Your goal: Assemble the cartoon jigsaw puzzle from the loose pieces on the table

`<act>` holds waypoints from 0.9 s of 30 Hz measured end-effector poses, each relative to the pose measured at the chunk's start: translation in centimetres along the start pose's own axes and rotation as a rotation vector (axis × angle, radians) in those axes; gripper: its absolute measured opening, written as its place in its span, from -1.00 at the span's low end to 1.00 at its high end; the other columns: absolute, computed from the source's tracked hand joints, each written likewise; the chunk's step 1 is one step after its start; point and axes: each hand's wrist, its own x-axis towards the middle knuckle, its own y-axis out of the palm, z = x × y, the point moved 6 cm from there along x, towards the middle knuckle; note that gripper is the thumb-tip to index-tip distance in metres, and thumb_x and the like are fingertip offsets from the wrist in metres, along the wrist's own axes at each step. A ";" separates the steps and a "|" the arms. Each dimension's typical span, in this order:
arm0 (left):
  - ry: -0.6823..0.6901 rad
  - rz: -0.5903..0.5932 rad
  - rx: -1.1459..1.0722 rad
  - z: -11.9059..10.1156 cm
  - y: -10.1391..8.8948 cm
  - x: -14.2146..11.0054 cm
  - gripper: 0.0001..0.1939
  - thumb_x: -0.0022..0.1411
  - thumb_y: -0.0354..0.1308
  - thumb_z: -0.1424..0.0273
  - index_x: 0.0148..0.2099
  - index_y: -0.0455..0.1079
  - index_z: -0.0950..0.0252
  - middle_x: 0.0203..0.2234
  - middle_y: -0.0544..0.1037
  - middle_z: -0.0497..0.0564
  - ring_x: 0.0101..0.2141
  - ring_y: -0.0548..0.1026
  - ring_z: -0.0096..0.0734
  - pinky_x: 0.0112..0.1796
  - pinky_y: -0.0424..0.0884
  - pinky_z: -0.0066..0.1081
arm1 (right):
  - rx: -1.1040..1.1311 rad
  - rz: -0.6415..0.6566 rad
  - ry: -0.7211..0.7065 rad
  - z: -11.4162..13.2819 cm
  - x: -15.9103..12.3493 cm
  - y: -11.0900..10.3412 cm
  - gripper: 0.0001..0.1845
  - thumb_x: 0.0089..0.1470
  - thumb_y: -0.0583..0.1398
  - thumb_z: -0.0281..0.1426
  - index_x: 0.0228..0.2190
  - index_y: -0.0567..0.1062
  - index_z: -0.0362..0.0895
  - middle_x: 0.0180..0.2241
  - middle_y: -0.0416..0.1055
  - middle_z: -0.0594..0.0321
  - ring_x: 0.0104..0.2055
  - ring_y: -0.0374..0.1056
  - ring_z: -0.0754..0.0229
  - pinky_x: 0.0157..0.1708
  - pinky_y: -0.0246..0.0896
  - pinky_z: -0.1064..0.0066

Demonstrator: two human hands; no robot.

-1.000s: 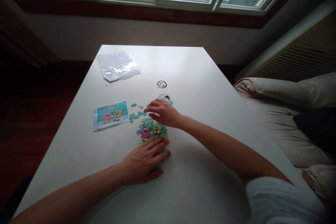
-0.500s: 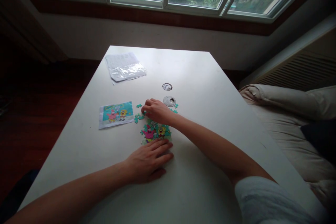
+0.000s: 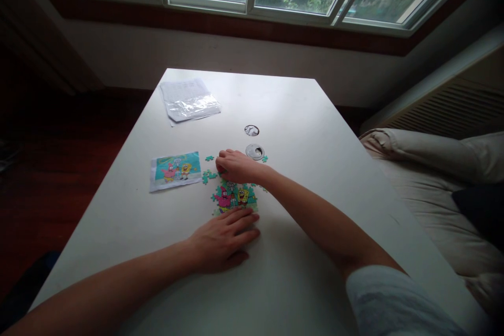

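Observation:
A partly joined jigsaw puzzle (image 3: 232,197) with cartoon figures lies on the white table. My left hand (image 3: 226,236) rests flat across its near edge, fingers stretched out and covering some of the bottom row. Over the puzzle's far side, my right hand (image 3: 238,166) is closed with its fingers curled down. Whatever its fingertips hold is hidden from me. Loose teal jigsaw pieces (image 3: 208,176) lie just left of that hand, and a single piece (image 3: 209,158) sits a little farther back. Another jigsaw piece (image 3: 265,158) is to the right, behind my wrist.
Left of the puzzle lies a picture sheet (image 3: 176,171) with the same cartoon figures. Papers in a clear plastic sleeve (image 3: 191,101) are at the table's far left. Two round fittings (image 3: 255,151) are set in the white tabletop (image 3: 291,115). A couch (image 3: 417,194) stands on the right.
My right hand has shifted slightly to the right, its fingers curled in more. My left hand stays flat on the puzzle's near edge. The whole view has moved a little.

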 end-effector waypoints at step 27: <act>0.002 -0.002 -0.013 0.0 -0.1 0.1 -0.50 0.36 0.12 0.24 0.28 0.27 0.27 0.35 0.23 0.19 0.35 0.15 0.00 0.34 0.11 -0.03 | 0.094 -0.107 0.010 -1.9 0.3 0.7 -0.81 0.15 0.30 -0.32 -0.22 0.47 -0.14 -0.18 0.40 0.14 -0.17 0.28 0.12 -0.16 0.07 0.34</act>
